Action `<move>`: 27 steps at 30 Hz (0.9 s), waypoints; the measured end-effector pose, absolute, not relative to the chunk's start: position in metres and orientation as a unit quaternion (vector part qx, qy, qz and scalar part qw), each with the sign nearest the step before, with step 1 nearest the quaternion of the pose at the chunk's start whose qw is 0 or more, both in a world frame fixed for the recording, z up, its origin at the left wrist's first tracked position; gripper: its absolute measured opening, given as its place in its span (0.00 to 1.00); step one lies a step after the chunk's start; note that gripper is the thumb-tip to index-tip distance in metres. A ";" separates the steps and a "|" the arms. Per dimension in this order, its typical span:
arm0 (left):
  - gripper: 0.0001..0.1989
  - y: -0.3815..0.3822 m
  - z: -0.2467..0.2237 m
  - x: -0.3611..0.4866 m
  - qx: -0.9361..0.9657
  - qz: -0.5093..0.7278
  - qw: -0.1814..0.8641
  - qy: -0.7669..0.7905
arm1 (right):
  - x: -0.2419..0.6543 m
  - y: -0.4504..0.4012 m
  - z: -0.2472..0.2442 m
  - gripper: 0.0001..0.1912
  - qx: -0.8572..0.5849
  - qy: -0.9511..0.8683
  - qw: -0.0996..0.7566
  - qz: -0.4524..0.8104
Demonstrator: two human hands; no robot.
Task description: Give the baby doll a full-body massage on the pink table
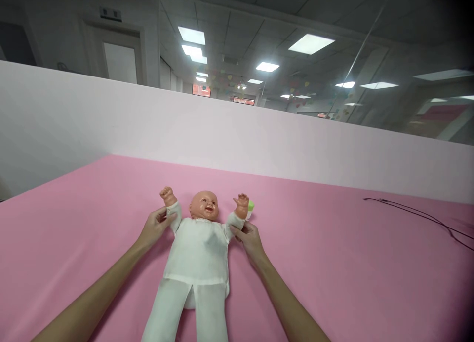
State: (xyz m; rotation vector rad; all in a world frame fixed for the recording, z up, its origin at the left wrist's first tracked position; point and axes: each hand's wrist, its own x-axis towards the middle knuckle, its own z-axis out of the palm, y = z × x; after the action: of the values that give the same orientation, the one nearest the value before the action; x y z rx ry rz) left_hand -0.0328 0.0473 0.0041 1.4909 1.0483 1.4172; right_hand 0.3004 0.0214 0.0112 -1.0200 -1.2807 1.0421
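Note:
A baby doll (200,250) in white cloth lies on its back on the pink surface, head away from me and both arms raised beside its head. My left hand (153,228) grips the doll's sleeved arm on the left, thumb and fingers closed around the cloth below its small fist. On the other side, my right hand (250,237) is closed on the doll's right-side sleeve, just under its spread plastic hand. The doll's lower legs run out of the bottom of the view.
Behind the doll's right-side hand stands a small container with a green top (251,205), partly hidden. A thin black cable (418,213) lies on the pink cover (333,263) at the right. A white wall (237,134) borders the far side, with glass above it.

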 end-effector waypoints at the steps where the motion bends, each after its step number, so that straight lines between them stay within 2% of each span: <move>1: 0.19 0.046 0.005 -0.033 0.630 0.540 0.393 0.396 | 0.299 0.020 0.012 0.13 -0.415 -0.577 0.548 0.440; 3: 0.12 0.043 0.007 -0.033 0.716 0.475 0.375 0.348 | 0.296 0.017 0.012 0.09 -0.366 -0.657 0.498 0.432; 5: 0.10 0.041 0.009 -0.032 0.779 0.413 0.358 0.306 | 0.292 0.014 0.010 0.14 -0.327 -0.719 0.451 0.416; 7: 0.10 0.039 0.008 -0.029 0.800 0.390 0.348 0.294 | 0.289 0.013 0.008 0.18 -0.324 -0.732 0.438 0.408; 10: 0.13 0.039 0.005 -0.025 0.756 0.436 0.367 0.323 | 0.287 0.015 0.007 0.19 -0.361 -0.681 0.481 0.418; 14: 0.15 0.043 -0.001 -0.022 0.618 0.548 0.388 0.409 | 0.292 0.020 0.009 0.11 -0.430 -0.546 0.565 0.445; 17: 0.24 0.048 -0.005 -0.024 0.512 0.598 0.395 0.474 | 0.295 0.022 0.011 0.21 -0.451 -0.443 0.611 0.477; 19: 0.27 0.050 -0.005 -0.026 0.486 0.599 0.418 0.480 | 0.296 0.022 0.012 0.25 -0.445 -0.419 0.620 0.493; 22: 0.21 0.049 0.000 -0.028 0.542 0.580 0.428 0.433 | 0.296 0.020 0.014 0.25 -0.436 -0.462 0.595 0.492; 25: 0.09 0.042 0.009 -0.027 0.655 0.504 0.434 0.358 | 0.295 0.017 0.016 0.19 -0.399 -0.575 0.529 0.479; 27: 0.08 0.038 0.012 -0.024 0.719 0.443 0.436 0.311 | 0.293 0.014 0.015 0.13 -0.356 -0.654 0.468 0.477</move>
State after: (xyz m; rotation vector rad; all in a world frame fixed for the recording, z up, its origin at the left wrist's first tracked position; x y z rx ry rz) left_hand -0.0237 0.0380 0.0125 1.7882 0.7742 1.1015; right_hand 0.2930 0.0145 0.0147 -0.8726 -1.6043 1.1696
